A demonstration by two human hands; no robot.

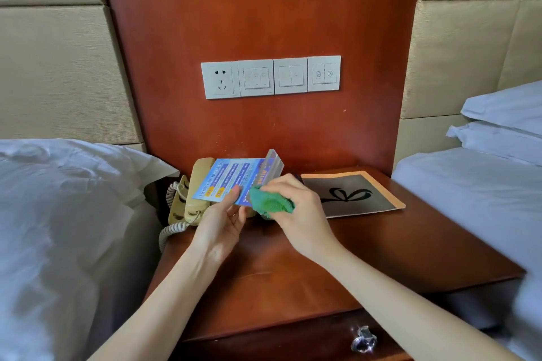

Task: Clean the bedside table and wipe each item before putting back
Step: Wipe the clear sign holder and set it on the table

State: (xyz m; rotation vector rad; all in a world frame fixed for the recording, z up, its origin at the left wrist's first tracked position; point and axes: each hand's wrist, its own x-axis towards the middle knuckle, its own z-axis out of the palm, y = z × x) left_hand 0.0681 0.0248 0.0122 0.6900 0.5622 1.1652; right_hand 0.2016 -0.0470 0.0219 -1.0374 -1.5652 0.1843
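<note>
Over the reddish wooden bedside table [381, 246], my left hand [223, 220] pinches the near edge of a blue printed card in a clear acrylic stand [231, 177], thumb on top, and holds it tilted in the air. My right hand [296, 202] grips a bunched green cloth [268, 202] and presses it against the card's lower right corner. Behind the card sits a beige corded phone [187, 199], partly hidden by it.
A dark folder with an orange border and a bow drawing [352, 193] lies at the table's back right. White beds flank the table on both sides [58, 228] [475, 199]. Wall switches and a socket [269, 76] sit above. A drawer knob [363, 338] shows below the front edge.
</note>
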